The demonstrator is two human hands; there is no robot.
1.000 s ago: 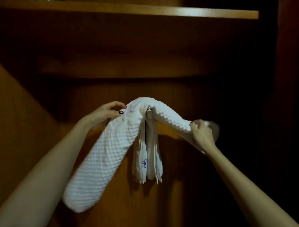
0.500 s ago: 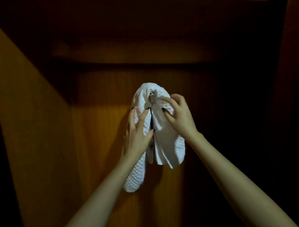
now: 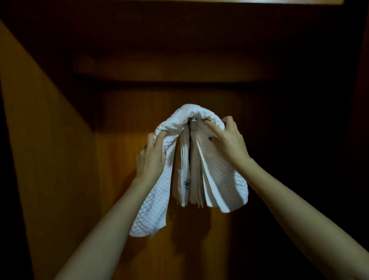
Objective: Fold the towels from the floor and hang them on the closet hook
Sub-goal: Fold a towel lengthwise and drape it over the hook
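A white waffle-textured towel (image 3: 153, 201) is draped over a small metal hook (image 3: 193, 119) on the wooden back panel of the closet. Its left end hangs lower than its right end (image 3: 229, 191). Under it, thinner folded white towels (image 3: 186, 179) hang from the same hook, one with a small blue mark. My left hand (image 3: 152, 157) grips the waffle towel's left side just below the hook. My right hand (image 3: 227, 140) holds the towel's right side, fingers pressed into the fold beside the hook.
The closet's wooden back panel (image 3: 139, 239) is lit orange below and dark above. A slanted wooden side wall (image 3: 36, 140) stands at the left. A shelf edge (image 3: 279, 1) runs along the top. The right side is in deep shadow.
The towel went from stretched out sideways to draped over the hook with both ends hanging. Both hands came in close to the hook and now grip the towel's two sides.
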